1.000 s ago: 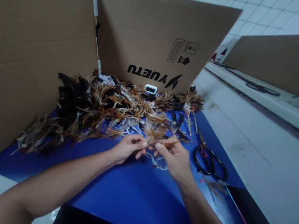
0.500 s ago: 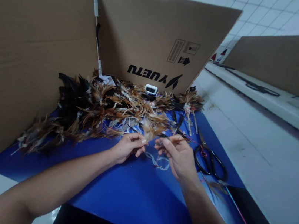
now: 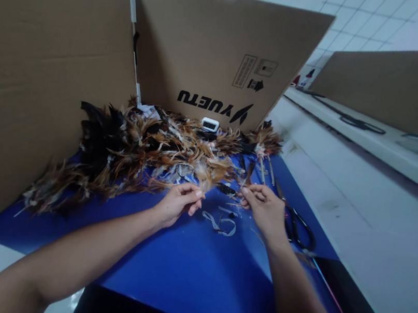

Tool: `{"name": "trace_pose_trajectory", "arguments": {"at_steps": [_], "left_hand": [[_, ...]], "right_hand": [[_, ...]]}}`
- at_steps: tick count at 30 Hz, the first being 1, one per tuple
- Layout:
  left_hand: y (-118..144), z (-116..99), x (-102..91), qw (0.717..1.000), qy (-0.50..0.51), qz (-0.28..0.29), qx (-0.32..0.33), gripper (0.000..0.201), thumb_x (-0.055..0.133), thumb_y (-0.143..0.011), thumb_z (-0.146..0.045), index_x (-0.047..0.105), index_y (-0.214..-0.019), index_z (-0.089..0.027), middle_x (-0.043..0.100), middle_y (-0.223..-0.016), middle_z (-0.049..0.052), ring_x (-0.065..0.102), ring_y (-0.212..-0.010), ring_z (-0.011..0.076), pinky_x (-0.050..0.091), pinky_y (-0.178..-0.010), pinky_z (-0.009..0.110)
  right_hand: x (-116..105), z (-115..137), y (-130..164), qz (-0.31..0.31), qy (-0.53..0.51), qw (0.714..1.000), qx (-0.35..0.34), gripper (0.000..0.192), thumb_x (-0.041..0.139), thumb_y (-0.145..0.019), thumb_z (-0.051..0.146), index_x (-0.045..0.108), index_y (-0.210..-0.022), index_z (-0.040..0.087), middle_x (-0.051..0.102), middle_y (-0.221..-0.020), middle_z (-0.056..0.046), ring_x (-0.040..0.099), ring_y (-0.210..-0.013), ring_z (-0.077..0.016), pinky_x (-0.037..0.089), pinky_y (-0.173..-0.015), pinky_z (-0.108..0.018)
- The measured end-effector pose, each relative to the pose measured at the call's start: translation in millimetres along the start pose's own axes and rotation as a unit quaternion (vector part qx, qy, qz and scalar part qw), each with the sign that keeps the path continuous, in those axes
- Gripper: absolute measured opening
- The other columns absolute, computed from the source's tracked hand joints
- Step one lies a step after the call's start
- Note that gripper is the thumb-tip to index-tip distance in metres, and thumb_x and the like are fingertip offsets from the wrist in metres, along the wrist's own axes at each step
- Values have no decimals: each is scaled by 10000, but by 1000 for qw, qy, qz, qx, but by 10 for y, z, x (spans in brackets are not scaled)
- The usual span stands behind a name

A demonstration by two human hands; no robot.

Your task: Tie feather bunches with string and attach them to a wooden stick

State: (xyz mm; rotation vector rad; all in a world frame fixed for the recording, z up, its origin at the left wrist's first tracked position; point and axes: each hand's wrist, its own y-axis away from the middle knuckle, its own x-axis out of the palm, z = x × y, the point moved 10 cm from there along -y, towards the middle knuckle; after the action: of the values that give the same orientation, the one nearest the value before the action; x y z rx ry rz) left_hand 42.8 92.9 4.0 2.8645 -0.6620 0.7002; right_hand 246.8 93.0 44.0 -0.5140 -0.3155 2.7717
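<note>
I note white tiled wall (image 3: 370, 23) behind, tall brown corrugated cardboard screens (image 3: 209, 47) ahead and left, long white worktop (image 3: 363, 200) at right, even flat light.

Bare blue mat (image 3: 183, 273) near the body — feather pile (image 3: 146, 152) and cardboard walls (image 3: 209, 52) beyond, scissors (image 3: 298, 227) rightward.
</note>
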Motion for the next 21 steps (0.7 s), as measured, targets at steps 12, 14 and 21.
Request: {"name": "trace_pose_trajectory", "arguments": {"at_steps": [12, 14, 21], "left_hand": [[-2, -17, -13, 1000, -15, -11, 9, 248, 653, -717, -349, 577, -749, -115, 551, -573, -16, 430, -409, 31, 334, -425, 177], [-2, -13, -19, 1000, -20, -11, 8, 254, 652, -718, -357, 578, -755, -116, 550, -577, -16, 431, -411, 30, 334, -426, 175], [-1, -3, -29, 999, -31, -13, 5, 270, 654, -711, -377, 578, -752, -121, 554, -575, -17, 431, -408, 32, 337, -424, 176]], "right_hand": [[271, 471, 220, 127, 239, 950, -154, 99, 554, -777, 262, 636, -760, 209, 616, -702, -15, 539, -604, -148, 426, -588, -277], [499, 483, 346, 214, 228, 936, -162, 88, 585, -763, 277, 645, -786, 217, 615, -750, -16, 555, -675, -156, 434, -639, -284], [831, 493, 544, 291, 236, 908, -187, 111, 562, -784, 251, 651, -730, 213, 594, -729, -19, 547, -729, -161, 413, -673, -289]]}}
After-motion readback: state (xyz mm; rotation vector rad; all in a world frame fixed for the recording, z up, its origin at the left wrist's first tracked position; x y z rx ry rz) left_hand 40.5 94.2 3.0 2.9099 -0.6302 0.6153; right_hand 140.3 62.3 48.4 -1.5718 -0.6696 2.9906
